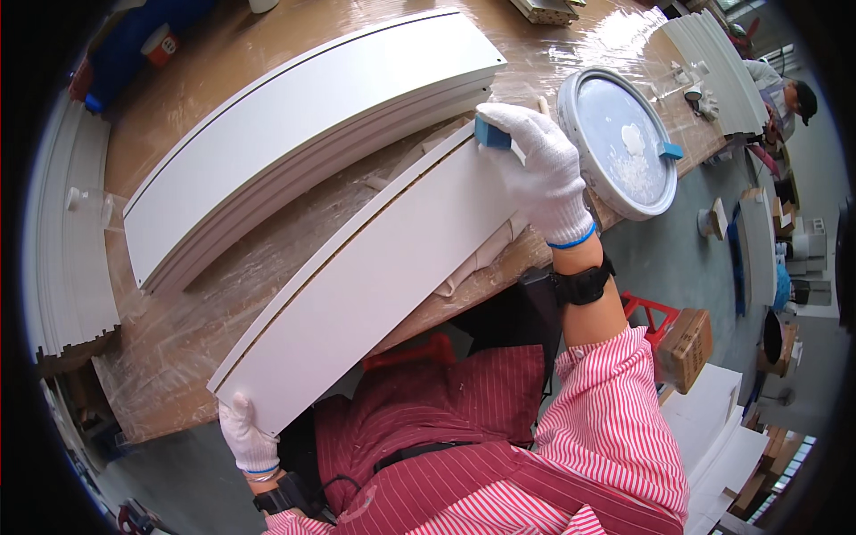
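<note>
I hold a long curved white panel point(383, 267) tilted on edge across the near side of the workbench. My left hand point(246, 434), in a white glove, grips its lower near corner. My right hand point(544, 169), also gloved, presses a small blue block point(492, 134) against the panel's far end, at its thin brown-lined edge. A round white pail point(618, 143) of pale paste with a blue scraper point(670, 151) in it stands just right of my right hand.
A stack of similar curved white panels point(294, 134) lies further back on the plastic-wrapped bench point(178, 357). More panels point(71, 232) stand at the left and far right point(722, 62). Another person point(785, 94) is at the far right. Cardboard boxes point(687, 348) sit on the floor at the right.
</note>
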`<state>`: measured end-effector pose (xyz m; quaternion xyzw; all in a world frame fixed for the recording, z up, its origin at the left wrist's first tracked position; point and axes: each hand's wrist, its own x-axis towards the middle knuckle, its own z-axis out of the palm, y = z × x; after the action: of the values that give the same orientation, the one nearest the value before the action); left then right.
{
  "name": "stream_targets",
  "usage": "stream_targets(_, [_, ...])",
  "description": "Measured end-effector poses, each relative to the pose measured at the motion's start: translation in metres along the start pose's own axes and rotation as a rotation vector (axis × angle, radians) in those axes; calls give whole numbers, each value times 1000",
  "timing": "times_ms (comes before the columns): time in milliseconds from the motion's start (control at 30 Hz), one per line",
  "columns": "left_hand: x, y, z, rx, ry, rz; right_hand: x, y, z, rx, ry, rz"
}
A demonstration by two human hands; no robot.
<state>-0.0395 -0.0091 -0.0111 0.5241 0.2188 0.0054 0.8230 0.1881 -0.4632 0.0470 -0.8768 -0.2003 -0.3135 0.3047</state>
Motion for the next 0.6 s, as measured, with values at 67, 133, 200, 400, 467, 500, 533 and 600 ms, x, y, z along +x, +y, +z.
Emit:
stream_targets(67, [0,0,-3,-1,-10,-4,-1,-3,2,47,-64,-10])
stream_targets(133, [0,0,-3,-2,0,-1,1,-1,1,39,-53,-3])
stream_targets(200, [-1,0,-4,-2,9,1,0,-1,0,29,-43,5])
stream_targets(400, [0,1,-3,-2,-1,-16,5,-8,-17,737,254,755])
stream_targets(467, [0,0,-2,20,4,7,2,1,-21,909,220,814])
stream_targets(500, [0,0,-2,17,1,6,1,3,-23,1085,183,873])
stream_targets(533, [0,1,-4,22,-1,3,2,-1,-25,1203,182,914])
stream_targets(600, [0,0,-5,25,-5,1,-1,-3,-27,1236,201,952])
